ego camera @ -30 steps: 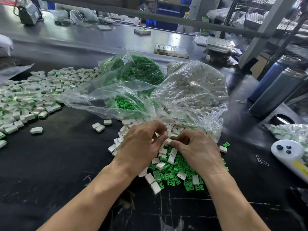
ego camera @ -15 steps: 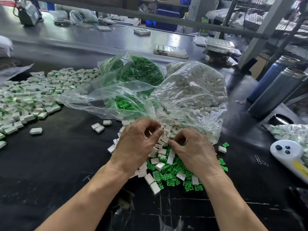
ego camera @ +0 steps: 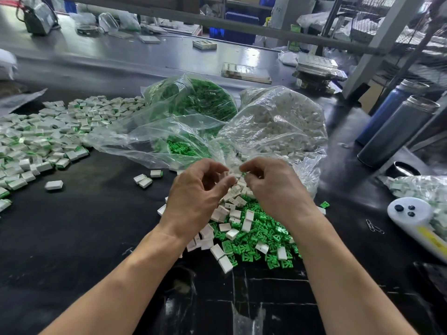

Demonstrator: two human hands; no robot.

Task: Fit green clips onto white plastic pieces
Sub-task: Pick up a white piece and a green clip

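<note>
A loose heap of green clips (ego camera: 256, 234) and white plastic pieces (ego camera: 232, 234) lies on the black table between my wrists. My left hand (ego camera: 196, 197) and my right hand (ego camera: 278, 189) hover just above its far end, fingertips nearly touching. The left thumb and fingers pinch what looks like a white piece. A speck of green shows at the right hand's pinched fingertips, apparently a clip. Behind them an open clear bag of green clips (ego camera: 193, 102) and a clear bag of white pieces (ego camera: 278, 122) spill toward the heap.
A wide spread of white pieces with green showing (ego camera: 48, 141) covers the table's left. Two tall metal bottles (ego camera: 396, 126) stand at the right, with a white handheld device (ego camera: 411, 213), paper clips (ego camera: 375, 228) and another bag of parts (ego camera: 423, 187) nearby.
Both hands have lifted off the heap and moved a little farther away from me, fingertips still together; more of the loose heap shows beneath them.
</note>
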